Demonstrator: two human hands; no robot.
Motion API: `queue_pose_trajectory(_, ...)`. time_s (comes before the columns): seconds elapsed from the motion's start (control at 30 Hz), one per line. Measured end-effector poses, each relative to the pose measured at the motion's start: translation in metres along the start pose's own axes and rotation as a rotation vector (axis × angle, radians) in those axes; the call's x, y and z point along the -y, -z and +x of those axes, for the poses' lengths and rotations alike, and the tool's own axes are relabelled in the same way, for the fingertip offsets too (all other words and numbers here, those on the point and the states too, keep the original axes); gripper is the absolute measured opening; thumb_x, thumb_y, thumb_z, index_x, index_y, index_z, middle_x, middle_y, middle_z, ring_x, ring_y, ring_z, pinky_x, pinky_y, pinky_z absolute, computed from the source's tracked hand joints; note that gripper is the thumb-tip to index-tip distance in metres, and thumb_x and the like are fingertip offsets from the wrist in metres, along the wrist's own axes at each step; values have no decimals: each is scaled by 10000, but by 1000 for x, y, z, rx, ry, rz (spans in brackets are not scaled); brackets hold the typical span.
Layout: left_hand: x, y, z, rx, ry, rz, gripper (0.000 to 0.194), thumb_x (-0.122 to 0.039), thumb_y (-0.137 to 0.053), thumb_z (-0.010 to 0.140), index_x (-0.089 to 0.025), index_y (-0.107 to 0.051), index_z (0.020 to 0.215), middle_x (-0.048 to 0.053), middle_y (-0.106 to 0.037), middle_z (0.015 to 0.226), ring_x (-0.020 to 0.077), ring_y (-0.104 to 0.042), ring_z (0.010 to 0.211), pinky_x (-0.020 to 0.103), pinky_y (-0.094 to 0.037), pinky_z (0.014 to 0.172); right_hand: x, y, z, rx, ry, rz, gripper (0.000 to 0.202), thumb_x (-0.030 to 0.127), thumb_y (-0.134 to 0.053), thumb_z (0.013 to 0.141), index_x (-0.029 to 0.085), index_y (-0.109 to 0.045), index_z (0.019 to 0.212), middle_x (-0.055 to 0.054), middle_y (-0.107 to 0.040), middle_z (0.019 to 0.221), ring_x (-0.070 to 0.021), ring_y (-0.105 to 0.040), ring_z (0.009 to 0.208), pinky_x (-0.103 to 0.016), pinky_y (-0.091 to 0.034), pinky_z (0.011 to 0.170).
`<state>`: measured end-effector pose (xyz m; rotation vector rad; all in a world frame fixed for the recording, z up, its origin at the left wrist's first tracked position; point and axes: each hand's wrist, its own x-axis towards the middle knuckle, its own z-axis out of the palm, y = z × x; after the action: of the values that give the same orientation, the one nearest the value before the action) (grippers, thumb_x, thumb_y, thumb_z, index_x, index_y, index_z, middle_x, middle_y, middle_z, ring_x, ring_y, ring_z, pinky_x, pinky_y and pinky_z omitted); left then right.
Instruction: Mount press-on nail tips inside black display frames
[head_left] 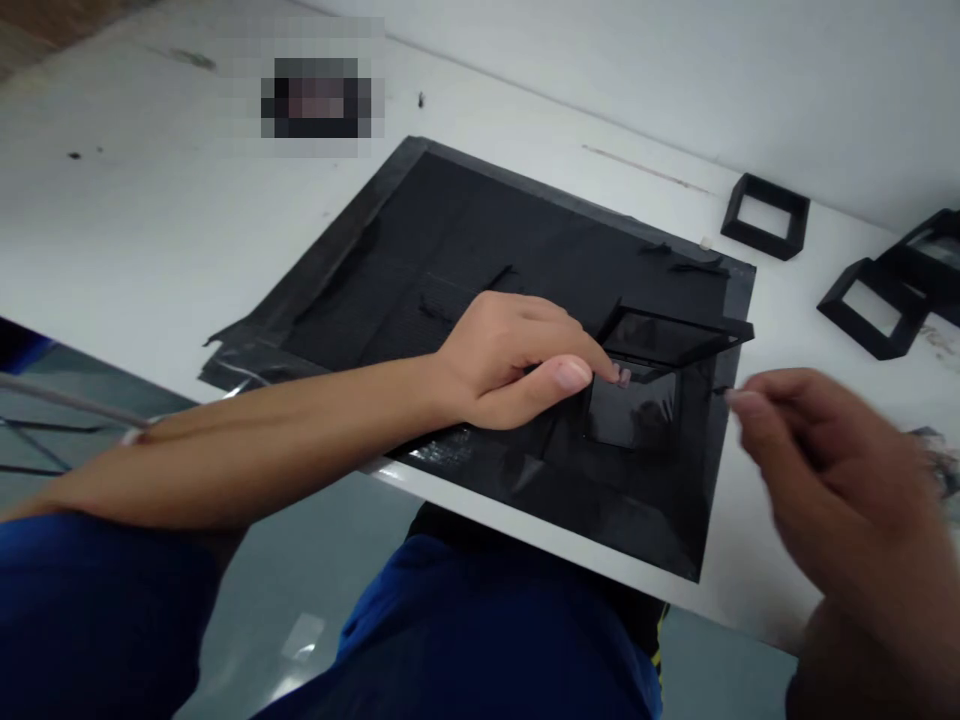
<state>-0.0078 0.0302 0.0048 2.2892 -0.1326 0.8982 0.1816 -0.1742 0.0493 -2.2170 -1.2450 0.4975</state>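
A black frame with a glossy panel [634, 405] lies on the black mat [480, 225]. At its far edge a thin black framed piece [679, 335] stands tilted up. My left hand [517, 360] reaches over the mat from the left. Its index fingertip touches the frame's upper left, thumb apart and the other fingers bent, with nothing visible held. To the right of the frame, my right hand [832, 460] is closed in a pinch, slightly blurred. A tiny dark bit shows at its fingertips, too small to name.
Black box-like frames stand on the white table at the right, one square frame [765, 215] near the wall and another [874, 310] beside further dark pieces. Thin black scraps [697, 267] lie on the mat's far right. A pixelated patch covers something at the back left.
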Motion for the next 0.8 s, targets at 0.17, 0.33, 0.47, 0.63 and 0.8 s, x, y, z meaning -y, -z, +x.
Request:
queue_pose_trajectory(0.17,-6,-1,0,34,1,69,563,-503,-333,1035,-180,-767,879,22,-688,594,102,-613,537,230,-478,582,2,-40,19,296,7,-5,365,582,-478,955,254,-635,923,5,-643,675,-156,-567,567,-279,-384,498)
queue_pose_trajectory(0.33,-7,-4,-2,-12,-33,114,472,-464,-396,1027,-197,-768,914,-3,-697,637,89,-626,582,224,-412,561,-12,-39,29,245,-14,-86,382,599,-542,902,239,-660,859,32,-524,542,-124,-444,481,-264,-308,468)
queue_pose_trajectory(0.47,-7,-7,-4,-29,-18,115,384,-420,-456,1017,-203,-765,955,-18,-695,660,86,-639,622,224,-427,586,-19,-39,29,189,-22,-51,372,606,-574,882,242,-648,899,42,-498,565,-118,-434,497,-259,-315,476)
queue_pose_trajectory(0.63,-6,-9,-2,-68,-13,124,362,-417,-501,1006,-193,-776,937,-15,-712,650,91,-631,620,219,-449,605,-24,-41,27,92,-32,-10,355,581,-638,863,241,-633,962,15,-580,703,-139,-534,612,-272,-413,547)
queue_pose_trajectory(0.8,-4,-11,0,-70,19,142,383,-445,-506,1003,-207,-779,878,-13,-716,638,87,-623,604,216,-426,578,-22,-39,24,61,-36,-98,358,595,-640,850,239,-672,883,13,-556,664,-136,-512,593,-268,-406,522)
